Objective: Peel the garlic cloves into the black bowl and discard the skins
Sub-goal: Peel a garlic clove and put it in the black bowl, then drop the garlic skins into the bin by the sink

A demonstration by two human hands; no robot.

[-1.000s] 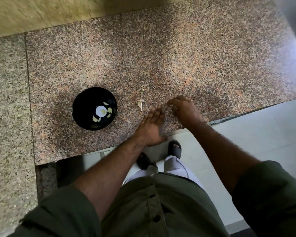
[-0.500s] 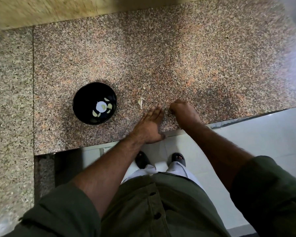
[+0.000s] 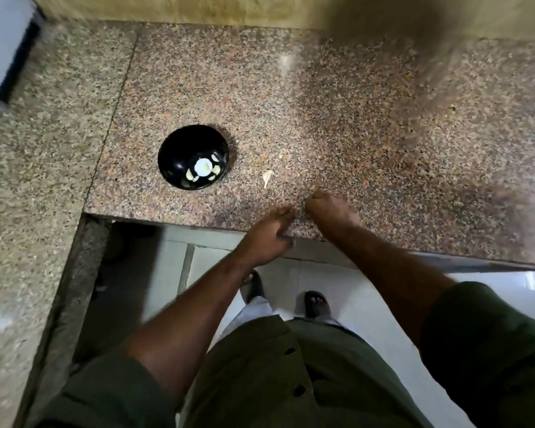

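You hold your left hand (image 3: 267,234) cupped at the counter (image 3: 352,118) edge, lower centre, and your right hand (image 3: 328,210) curled beside it, seemingly sweeping skins off; grips unclear, while the black bowl (image 3: 193,156) sits centre-left with peeled cloves (image 3: 203,168).

Bowl (image 3: 193,157) on counter (image 3: 322,118), left of garlic skin (image 3: 267,176); peeled cloves (image 3: 203,171) inside.

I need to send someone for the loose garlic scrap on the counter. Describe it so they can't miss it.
Start at the speckled granite counter and find the black bowl on it. To the bowl's right, just beyond both hands, lies a small pale garlic scrap. It alone lies outside the bowl.
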